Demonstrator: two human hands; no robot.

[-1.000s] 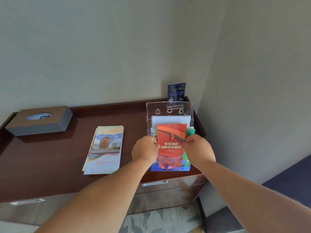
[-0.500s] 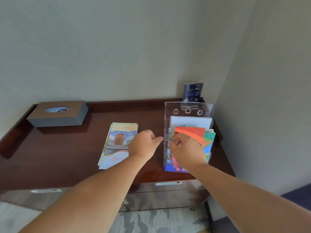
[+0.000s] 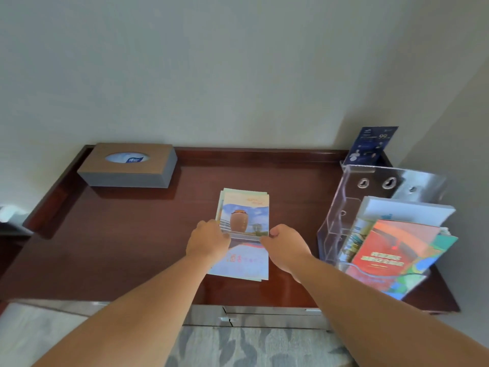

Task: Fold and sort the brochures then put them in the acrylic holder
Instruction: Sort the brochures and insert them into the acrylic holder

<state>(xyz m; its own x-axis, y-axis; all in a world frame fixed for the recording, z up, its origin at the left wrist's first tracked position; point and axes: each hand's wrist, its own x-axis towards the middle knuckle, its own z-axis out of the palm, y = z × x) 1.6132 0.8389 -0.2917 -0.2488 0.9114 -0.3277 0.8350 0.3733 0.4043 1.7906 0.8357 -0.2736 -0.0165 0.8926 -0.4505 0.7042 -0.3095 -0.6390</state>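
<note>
Grey tissue box (image 3: pixel 127 165) at back left of dark wooden desk (image 3: pixel 105 234), patterned carpet (image 3: pixel 251 345) below

Both forearms bare, reaching fwd from the bottom of view & converging toward centre, backs of hands up. L hand (image 3: pixel 207 241) has fingers curled at the L edge of the brochure stack (image 3: pixel 244 207), wrist straight. R hand (image 3: pixel 284 246) mirrors it at the R edge, knuckles bent, thumb tip on top; hands level w/ each other, apart.

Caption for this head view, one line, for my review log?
Left hand and right hand grip the brochure stack on the desk, beside the part-filled acrylic holder.
</note>
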